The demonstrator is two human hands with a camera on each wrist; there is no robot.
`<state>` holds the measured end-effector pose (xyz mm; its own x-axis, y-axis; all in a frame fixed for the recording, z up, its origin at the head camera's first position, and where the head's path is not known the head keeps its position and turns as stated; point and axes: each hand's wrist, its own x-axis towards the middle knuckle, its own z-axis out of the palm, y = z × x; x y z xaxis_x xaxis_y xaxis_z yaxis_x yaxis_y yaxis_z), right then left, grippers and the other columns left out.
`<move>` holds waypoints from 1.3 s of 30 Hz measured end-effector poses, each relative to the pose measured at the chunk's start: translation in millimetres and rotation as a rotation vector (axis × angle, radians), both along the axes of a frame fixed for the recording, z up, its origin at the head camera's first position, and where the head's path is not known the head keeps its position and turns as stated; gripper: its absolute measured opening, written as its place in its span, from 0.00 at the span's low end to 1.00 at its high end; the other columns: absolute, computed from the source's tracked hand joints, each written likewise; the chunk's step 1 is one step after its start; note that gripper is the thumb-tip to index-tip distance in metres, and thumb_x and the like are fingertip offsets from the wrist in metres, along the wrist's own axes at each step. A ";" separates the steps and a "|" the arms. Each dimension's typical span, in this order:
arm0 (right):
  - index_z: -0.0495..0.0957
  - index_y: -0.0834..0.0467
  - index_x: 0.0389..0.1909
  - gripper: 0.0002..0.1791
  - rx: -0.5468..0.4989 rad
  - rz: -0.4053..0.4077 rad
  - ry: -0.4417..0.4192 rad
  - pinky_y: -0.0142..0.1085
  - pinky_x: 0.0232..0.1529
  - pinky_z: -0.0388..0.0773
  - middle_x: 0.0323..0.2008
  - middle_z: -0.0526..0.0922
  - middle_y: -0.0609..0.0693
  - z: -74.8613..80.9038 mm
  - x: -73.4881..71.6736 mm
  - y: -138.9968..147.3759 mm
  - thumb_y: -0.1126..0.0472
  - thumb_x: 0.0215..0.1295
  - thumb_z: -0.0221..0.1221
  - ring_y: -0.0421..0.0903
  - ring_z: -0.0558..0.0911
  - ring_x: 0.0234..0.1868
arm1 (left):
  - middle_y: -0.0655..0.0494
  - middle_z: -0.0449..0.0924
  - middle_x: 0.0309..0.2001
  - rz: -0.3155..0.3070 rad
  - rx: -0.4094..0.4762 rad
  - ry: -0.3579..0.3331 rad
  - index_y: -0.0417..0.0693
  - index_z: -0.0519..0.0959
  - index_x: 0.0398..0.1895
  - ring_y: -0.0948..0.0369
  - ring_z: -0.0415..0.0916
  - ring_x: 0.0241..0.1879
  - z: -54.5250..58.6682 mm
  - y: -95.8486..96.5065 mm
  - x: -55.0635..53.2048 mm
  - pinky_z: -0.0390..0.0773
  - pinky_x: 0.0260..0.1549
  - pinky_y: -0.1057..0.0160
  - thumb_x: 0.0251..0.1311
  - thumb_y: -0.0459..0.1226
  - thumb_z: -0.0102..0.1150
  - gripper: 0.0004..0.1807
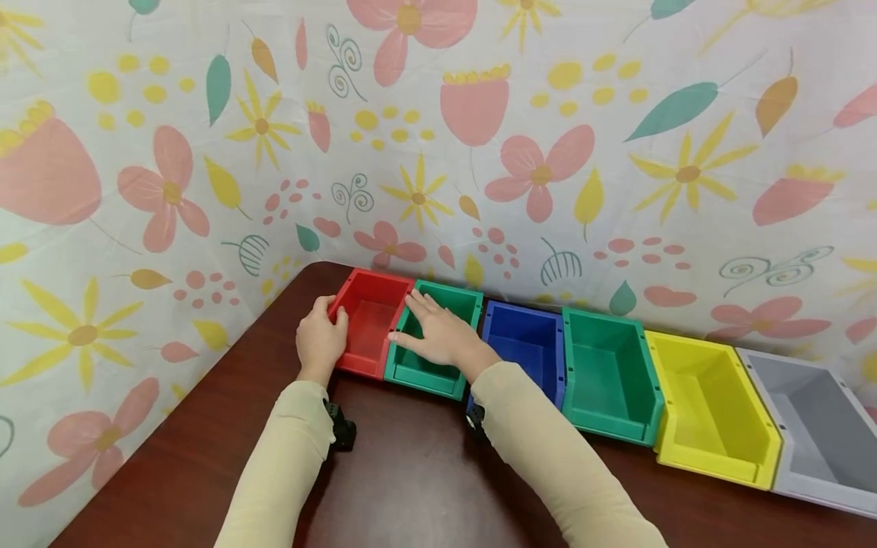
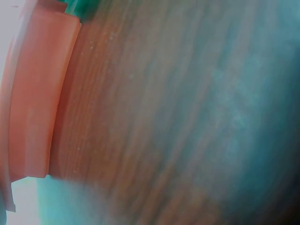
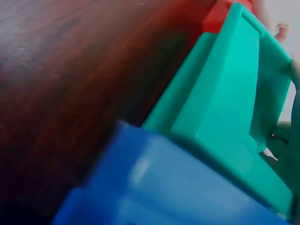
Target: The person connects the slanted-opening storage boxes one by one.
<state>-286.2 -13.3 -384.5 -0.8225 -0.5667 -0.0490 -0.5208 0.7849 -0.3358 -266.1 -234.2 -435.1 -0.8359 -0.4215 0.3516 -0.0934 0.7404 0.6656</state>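
An empty red bin (image 1: 370,320) stands at the left end of a row of open-front bins on the dark table. At its left wall, my left hand (image 1: 320,339) grips the rim, thumb over the top edge and fingers along the outside. My right hand (image 1: 441,335) reaches over the neighbouring green bin (image 1: 428,378), fingers extended, fingertips and thumb at the edge where green meets red. The left wrist view shows the red bin's front (image 2: 42,93); in the right wrist view the green bin (image 3: 220,98) sits beside the blue bin (image 3: 154,178).
Rightward the row continues with a blue bin (image 1: 524,342), a second green bin (image 1: 606,373), a yellow bin (image 1: 706,403) and a grey bin (image 1: 815,426). Behind them hangs a flower-patterned cloth (image 1: 425,190). Brown tabletop (image 1: 397,479) lies in front.
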 end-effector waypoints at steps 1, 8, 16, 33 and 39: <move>0.44 0.47 0.75 0.50 0.004 -0.008 -0.006 0.49 0.72 0.50 0.76 0.42 0.43 -2.3 0.8 0.9 0.23 0.58 0.39 0.45 0.43 0.76 | 0.42 0.83 0.46 -0.001 0.000 0.000 0.47 0.73 0.57 0.45 0.81 0.37 -0.3 0.9 0.5 0.79 0.42 0.46 0.65 0.44 0.50 0.20; 0.45 0.46 0.75 0.50 -0.029 -0.035 -0.004 0.49 0.72 0.51 0.76 0.43 0.43 -5.2 3.9 4.4 0.23 0.57 0.40 0.45 0.44 0.76 | 0.43 0.83 0.46 -0.004 -0.013 0.014 0.47 0.73 0.57 0.46 0.81 0.37 -0.4 4.7 0.9 0.79 0.41 0.46 0.65 0.44 0.50 0.20; 0.43 0.45 0.75 0.50 -0.002 -0.044 -0.008 0.52 0.72 0.48 0.76 0.42 0.42 -2.6 5.0 2.2 0.23 0.57 0.40 0.47 0.43 0.76 | 0.41 0.82 0.47 -0.015 -0.012 0.004 0.45 0.73 0.58 0.45 0.80 0.38 5.6 4.5 2.8 0.79 0.43 0.45 0.66 0.44 0.49 0.21; 0.43 0.43 0.75 0.49 -0.030 -0.052 -0.030 0.55 0.70 0.53 0.76 0.44 0.43 -3.1 6.0 5.6 0.23 0.58 0.38 0.50 0.46 0.76 | 0.41 0.81 0.48 -0.021 0.001 -0.049 0.46 0.71 0.59 0.45 0.80 0.39 5.1 4.8 3.6 0.78 0.44 0.45 0.66 0.44 0.48 0.21; 0.48 0.49 0.75 0.46 -0.163 -0.037 -0.097 0.52 0.69 0.57 0.74 0.53 0.50 14.8 7.2 27.2 0.31 0.62 0.48 0.51 0.53 0.74 | 0.40 0.81 0.48 -0.027 -0.015 -0.088 0.46 0.70 0.58 0.45 0.79 0.39 5.3 0.2 3.0 0.78 0.42 0.45 0.67 0.44 0.47 0.20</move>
<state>-279.0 13.9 -369.7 -0.8390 -0.5427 -0.0392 -0.4512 0.7342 -0.5073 -263.1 -234.0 -429.8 -0.8750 -0.3936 0.2819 -0.1310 0.7531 0.6448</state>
